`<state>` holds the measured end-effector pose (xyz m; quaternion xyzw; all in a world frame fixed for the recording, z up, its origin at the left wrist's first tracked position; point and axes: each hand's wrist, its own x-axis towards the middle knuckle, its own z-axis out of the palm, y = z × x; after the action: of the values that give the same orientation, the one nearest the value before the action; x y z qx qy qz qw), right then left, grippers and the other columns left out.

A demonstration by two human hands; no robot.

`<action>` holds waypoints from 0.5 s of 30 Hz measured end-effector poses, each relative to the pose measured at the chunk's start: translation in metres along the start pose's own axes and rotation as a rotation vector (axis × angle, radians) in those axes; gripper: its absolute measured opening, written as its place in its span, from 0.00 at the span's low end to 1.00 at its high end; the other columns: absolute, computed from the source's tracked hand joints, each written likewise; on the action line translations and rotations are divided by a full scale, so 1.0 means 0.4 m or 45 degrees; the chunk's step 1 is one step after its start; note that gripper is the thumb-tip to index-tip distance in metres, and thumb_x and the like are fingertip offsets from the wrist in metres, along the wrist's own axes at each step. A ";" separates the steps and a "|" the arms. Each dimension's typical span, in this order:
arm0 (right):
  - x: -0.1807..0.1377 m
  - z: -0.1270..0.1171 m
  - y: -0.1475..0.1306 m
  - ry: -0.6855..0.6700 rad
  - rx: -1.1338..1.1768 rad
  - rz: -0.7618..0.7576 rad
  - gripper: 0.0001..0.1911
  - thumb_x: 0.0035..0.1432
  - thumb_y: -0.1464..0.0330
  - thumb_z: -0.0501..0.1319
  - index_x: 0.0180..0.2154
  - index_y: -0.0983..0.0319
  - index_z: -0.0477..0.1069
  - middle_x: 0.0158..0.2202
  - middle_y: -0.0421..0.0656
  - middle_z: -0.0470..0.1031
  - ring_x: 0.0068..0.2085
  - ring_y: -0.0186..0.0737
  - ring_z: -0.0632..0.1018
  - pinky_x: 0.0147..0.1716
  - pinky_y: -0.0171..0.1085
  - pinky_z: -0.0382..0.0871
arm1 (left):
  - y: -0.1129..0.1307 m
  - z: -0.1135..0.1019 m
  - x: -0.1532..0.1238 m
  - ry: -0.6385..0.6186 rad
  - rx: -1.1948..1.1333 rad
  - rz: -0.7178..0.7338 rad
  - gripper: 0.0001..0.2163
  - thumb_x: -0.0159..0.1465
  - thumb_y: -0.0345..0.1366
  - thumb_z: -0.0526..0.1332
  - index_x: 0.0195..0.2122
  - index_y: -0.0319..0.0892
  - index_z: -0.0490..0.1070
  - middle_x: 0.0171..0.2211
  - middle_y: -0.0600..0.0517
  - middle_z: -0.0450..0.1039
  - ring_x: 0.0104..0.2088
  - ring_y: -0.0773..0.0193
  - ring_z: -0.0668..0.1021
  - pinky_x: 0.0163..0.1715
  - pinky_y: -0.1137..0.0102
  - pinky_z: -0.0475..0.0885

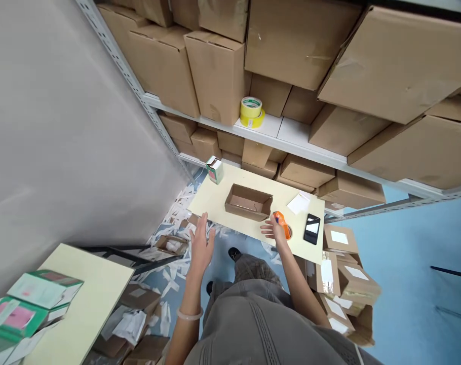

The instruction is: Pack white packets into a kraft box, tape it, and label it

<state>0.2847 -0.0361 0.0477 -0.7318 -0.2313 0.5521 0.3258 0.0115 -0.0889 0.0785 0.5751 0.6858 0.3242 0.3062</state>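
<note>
An open-topped brown cardboard box (249,210) sits mid-table on the pale yellow table (219,204), its inside facing up. In front of the table's left edge my left hand (202,246) hovers with fingers apart, holding nothing. My right hand (275,230) is spread at the table's front, beside an orange tape dispenser (282,224); whether it touches the dispenser I cannot tell. A small green and white carton (215,170) stands at the table's back left corner. On the right lie white paper sheets (299,203) and a black phone (312,229).
Metal shelves (310,153) packed with cardboard boxes rise behind the table, with two yellow tape rolls (252,112) on one. Labelled parcels (346,279) are piled at right. Paper scraps (171,284) litter the floor. A second table (101,284) at left bears green cartons (33,304).
</note>
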 end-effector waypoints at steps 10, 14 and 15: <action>0.111 0.037 -0.071 -0.099 -0.116 0.211 0.25 0.67 0.57 0.50 0.59 0.63 0.59 0.35 0.49 0.82 0.29 0.43 0.83 0.26 0.35 0.74 | 0.033 0.063 0.083 -0.039 0.050 -0.162 0.28 0.71 0.51 0.42 0.70 0.50 0.44 0.70 0.47 0.50 0.69 0.53 0.55 0.68 0.46 0.37; 0.132 0.061 -0.072 -0.064 -0.351 0.066 0.26 0.67 0.53 0.45 0.47 0.66 0.70 0.35 0.54 0.82 0.30 0.45 0.83 0.27 0.37 0.74 | -0.002 0.021 0.067 0.034 0.073 -0.267 0.29 0.71 0.51 0.42 0.70 0.48 0.44 0.69 0.45 0.52 0.68 0.51 0.57 0.67 0.44 0.39; 0.132 0.072 -0.075 -0.077 -0.441 0.009 0.28 0.66 0.52 0.44 0.42 0.65 0.71 0.36 0.55 0.82 0.30 0.46 0.83 0.28 0.37 0.74 | -0.012 0.003 0.059 0.078 0.083 -0.294 0.29 0.71 0.51 0.42 0.71 0.48 0.44 0.69 0.45 0.52 0.68 0.51 0.58 0.67 0.44 0.39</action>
<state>0.2725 0.0276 0.0301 -0.7608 -0.3301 0.5269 0.1860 0.0061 -0.0661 0.0729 0.4918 0.7666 0.2817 0.3018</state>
